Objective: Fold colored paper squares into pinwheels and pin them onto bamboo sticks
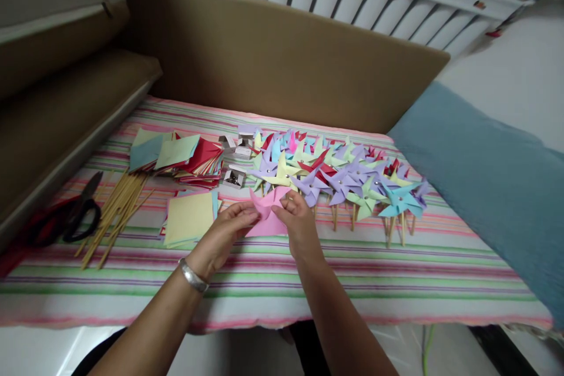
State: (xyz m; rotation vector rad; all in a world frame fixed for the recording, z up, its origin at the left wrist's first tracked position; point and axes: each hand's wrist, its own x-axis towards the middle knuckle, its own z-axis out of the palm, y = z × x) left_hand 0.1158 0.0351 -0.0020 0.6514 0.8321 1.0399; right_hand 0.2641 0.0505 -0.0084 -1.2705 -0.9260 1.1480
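Observation:
A pink paper pinwheel (269,220) is held between both hands, above the striped cloth in the middle. My left hand (229,229) pinches its left side, with a silver bracelet (192,275) at the wrist. On the other side, my right hand (297,220) has thumb and fingers closed on the upper right part of the paper. Some of the paper's blades are folded in toward the centre; its lower part lies flat. Just beyond the hands lie many pinwheels on sticks (341,182) in purple, green, yellow, red and blue.
Yellow paper squares (189,217) sit left of my hands, with folded coloured paper stacks (205,161) behind. A small box of metal pins (234,177) stands near the pinwheels. Wooden sticks (118,211) and black-handled scissors (81,211) lie further left. A brown board (273,59) borders the back.

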